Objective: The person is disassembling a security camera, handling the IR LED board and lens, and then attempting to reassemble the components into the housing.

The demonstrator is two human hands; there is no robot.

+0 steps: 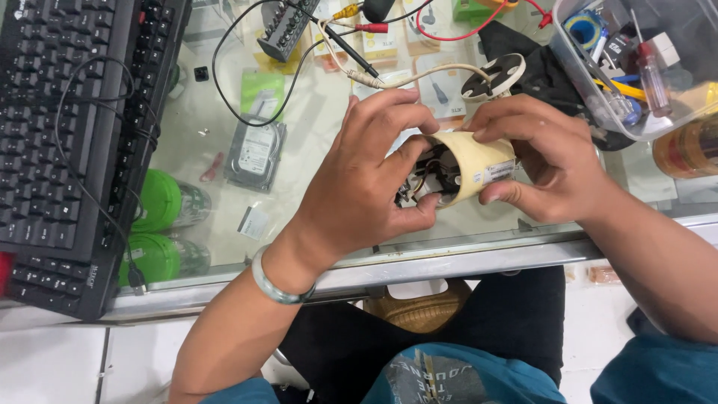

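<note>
I hold a cream-coloured cylindrical camera housing (479, 168) over the glass counter (314, 120). My right hand (553, 161) wraps around its closed end. At the open end my left hand (370, 179) grips the rim, fingers against the dark circuit boards and wires (432, 176) showing inside. A pale bangle (273, 280) circles my left wrist. A round white mounting base (493, 76) with a white cable (404, 77) lies just behind the housing.
A black keyboard (67, 135) covers the left side. A hard drive (256, 153) lies under the glass, green-capped containers (161, 202) beside it. A clear plastic box (636, 63) of small tools sits far right, a bit holder (284, 30) and loose wires at the back.
</note>
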